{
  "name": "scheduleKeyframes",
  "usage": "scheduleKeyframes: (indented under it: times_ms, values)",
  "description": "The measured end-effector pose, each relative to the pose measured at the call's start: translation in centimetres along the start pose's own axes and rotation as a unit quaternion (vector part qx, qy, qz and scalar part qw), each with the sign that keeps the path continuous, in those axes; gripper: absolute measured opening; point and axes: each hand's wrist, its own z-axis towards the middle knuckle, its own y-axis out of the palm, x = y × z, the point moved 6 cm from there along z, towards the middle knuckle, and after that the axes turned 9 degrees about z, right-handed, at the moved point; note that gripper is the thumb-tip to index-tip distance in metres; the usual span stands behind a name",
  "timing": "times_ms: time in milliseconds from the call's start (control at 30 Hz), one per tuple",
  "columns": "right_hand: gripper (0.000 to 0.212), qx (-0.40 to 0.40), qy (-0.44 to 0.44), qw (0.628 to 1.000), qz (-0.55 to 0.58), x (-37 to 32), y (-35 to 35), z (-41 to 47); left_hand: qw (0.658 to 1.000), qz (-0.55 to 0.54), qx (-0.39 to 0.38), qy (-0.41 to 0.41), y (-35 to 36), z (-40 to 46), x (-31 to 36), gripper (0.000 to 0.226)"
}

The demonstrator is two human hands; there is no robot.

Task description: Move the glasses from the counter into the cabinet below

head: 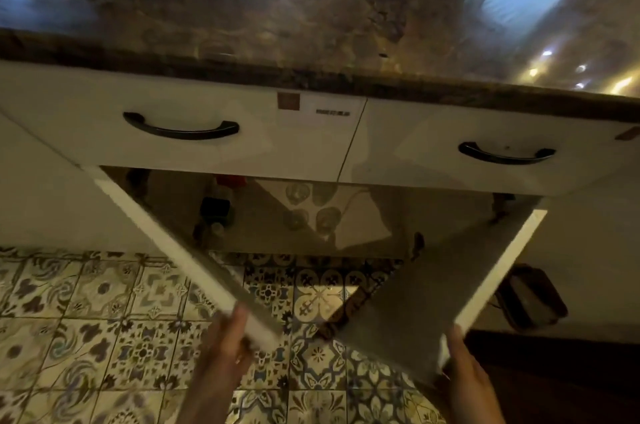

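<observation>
The cabinet [311,216] under the dark stone counter [277,8] stands with both white doors swung outward. My left hand [228,337] grips the lower edge of the left door [180,254]. My right hand [464,364] holds the lower edge of the right door [426,299]. Inside the cabinet I make out blurred items at the left, among them a bottle with a red cap [230,181] and a dark object [214,210]. No glasses show on the visible stretch of counter, which is blurred and full of light reflections.
Two white drawers with dark curved handles [180,127] [505,153] sit between counter and cabinet. Patterned floor tiles [104,337] lie below. A dark boxy object [530,299] rests on the floor at the right, behind the right door.
</observation>
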Motion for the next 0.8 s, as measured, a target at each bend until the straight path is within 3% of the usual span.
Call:
scheduleKeyframes:
  times_ms: [67,133,233,267,367,467,800]
  values:
    - [0.061,-0.07,0.031,0.996,0.048,-1.0,4.1,0.5,0.998,0.001,-0.056,0.005,3.3,2.2,2.5,0.055]
    - [0.058,-0.144,0.007,0.989,0.046,-2.8,8.9,0.1,0.995,0.028,-0.089,0.04,5.7,4.0,5.2,0.059]
    - [0.048,-0.212,-0.046,0.975,0.055,-5.7,13.8,0.9,0.992,-0.019,-0.098,0.076,7.7,7.0,8.2,0.045]
    - [0.046,-0.221,-0.061,0.971,0.06,-6.7,15.1,1.5,0.99,-0.024,-0.102,0.093,8.1,7.8,9.0,0.034]
    - [0.037,-0.237,-0.076,0.968,0.037,-9.1,17.9,1.9,0.988,-0.026,-0.104,0.108,9.2,9.5,10.5,0.043]
    - [0.028,-0.243,-0.07,0.967,0.041,-9.4,19.2,2.6,0.99,-0.034,-0.088,0.104,9.4,10.7,10.9,0.018]
    - [0.03,-0.236,-0.115,0.965,0.004,-9.6,20.7,2.9,0.982,-0.009,-0.112,0.15,10.4,11.4,10.2,0.065]
